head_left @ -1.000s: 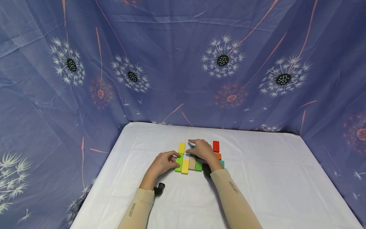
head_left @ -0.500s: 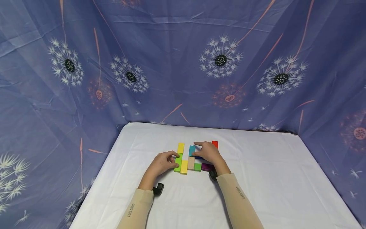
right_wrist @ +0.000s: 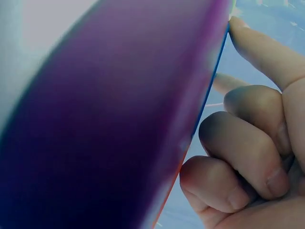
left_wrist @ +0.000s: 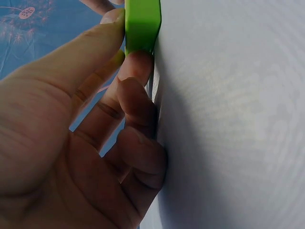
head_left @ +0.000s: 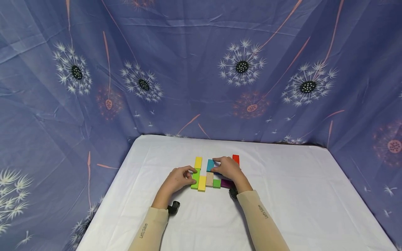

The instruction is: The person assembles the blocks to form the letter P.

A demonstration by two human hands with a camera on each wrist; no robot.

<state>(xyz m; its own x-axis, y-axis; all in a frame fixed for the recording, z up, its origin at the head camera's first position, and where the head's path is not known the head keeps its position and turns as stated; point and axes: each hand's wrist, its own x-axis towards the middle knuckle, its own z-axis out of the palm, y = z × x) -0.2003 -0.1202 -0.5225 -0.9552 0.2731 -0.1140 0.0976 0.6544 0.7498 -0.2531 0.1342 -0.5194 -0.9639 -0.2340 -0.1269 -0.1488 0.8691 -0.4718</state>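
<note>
Since a second ago, the right hand (head_left: 228, 168) has shifted to the right, laying bare the blue block (head_left: 210, 165) and the purple block (head_left: 226, 183) while covering the orange and teal blocks that showed at the right. Nearest, both sleeves, the left one (head_left: 149, 230) and the right one (head_left: 265, 226), are cut off by the lower edge of the head view. A black wrist camera (head_left: 173, 207) sits by the left cuff; its partner (head_left: 233, 192) at the right wrist blocks the right end of the purple block. Blurred purple fills much of the right wrist view, hiding what lies behind it. Along the near row, left to right, lie a near yellow block (head_left: 201, 183), a tan block (head_left: 209, 179), a small green block (head_left: 216, 183) and the purple one. The left hand (head_left: 179, 177) pinches the long green block (head_left: 196, 176) at the left, thumb and fingertips covering parts of it. Farther in, the right hand's thumb and index finger stand apart at the blue block's right side, other fingers curled; I cannot tell whether they pinch anything. Dark blue shows under that hand, mostly hidden. Beyond lie a far yellow block (head_left: 198, 162) at the left and a red block (head_left: 236, 159) at the right, its near end masked by the hand. White cloth (head_left: 194, 223) runs back to a dandelion-patterned curtain (head_left: 188, 69).
</note>
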